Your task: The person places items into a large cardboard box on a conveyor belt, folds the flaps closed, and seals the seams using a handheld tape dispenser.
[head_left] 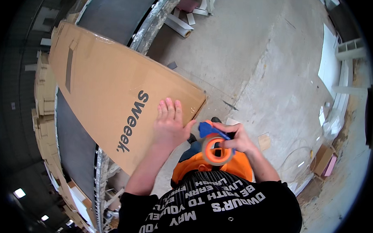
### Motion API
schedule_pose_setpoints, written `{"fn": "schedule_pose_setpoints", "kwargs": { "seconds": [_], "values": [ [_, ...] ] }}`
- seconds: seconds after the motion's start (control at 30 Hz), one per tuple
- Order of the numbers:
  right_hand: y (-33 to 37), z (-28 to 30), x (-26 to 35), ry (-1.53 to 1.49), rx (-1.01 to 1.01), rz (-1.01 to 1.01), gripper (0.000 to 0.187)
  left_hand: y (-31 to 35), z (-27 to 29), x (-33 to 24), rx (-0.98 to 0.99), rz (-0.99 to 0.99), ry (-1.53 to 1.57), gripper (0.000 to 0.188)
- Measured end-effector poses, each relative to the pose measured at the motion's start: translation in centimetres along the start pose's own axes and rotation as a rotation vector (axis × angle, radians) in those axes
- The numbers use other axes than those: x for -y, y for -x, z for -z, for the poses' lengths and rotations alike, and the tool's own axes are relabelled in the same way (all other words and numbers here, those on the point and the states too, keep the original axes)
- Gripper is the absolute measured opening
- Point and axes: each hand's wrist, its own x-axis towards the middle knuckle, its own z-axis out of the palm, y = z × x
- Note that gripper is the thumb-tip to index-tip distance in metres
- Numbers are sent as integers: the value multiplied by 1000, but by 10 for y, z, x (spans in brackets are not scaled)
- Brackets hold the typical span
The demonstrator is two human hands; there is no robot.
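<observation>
A large brown cardboard box (101, 76) with dark printing lies across a conveyor, its near right corner jutting out over the floor. My left hand (170, 118) rests flat on its top close to the right end, fingers stretched out and holding nothing. To the right of that corner, apart from the box, my right hand (237, 139) is closed around a blue and orange tape dispenser (212, 132). A roll of tape on an orange core hangs on it in front of my waist. Part of the dispenser's grip is hidden by my fingers.
The dark conveyor belt (116, 15) runs beneath the box between metal side rails (152, 25). A roll of white material (179, 26) lies on the concrete floor (246, 48). Stacked cartons (45, 91) line the far left. A small open carton (322, 160) stands by the right wall.
</observation>
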Motion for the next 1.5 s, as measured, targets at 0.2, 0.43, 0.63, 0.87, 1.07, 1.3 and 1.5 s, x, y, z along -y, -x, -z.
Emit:
{"fn": "schedule_pose_setpoints", "kwargs": {
  "seconds": [0.2, 0.43, 0.63, 0.87, 1.07, 1.3, 1.5],
  "values": [
    [-5, -75, -24, 34, -344, 137, 63, -101, 50, -32, 28, -681, 315, 40],
    [-5, -100, -43, 114, -478, 316, 63, -146, 17, -56, 982, -594, -431, 30],
    [26, -180, -92, 282, -397, 232, 59, -89, 14, -16, 358, -1242, -676, 36],
    [69, -290, -202, 235, -423, 285, 58, 73, 29, 46, 498, -1344, -652, 40],
    [70, -378, -290, 298, -529, 259, 60, 186, 41, 91, 562, -1388, -435, 35],
    [-29, -414, -259, 633, -651, 322, 47, 206, 34, 118, 461, -1378, -246, 26],
    [-8, -412, -310, 370, -345, 315, 57, 216, 37, 127, 326, -1308, -506, 85]
  ]
}}
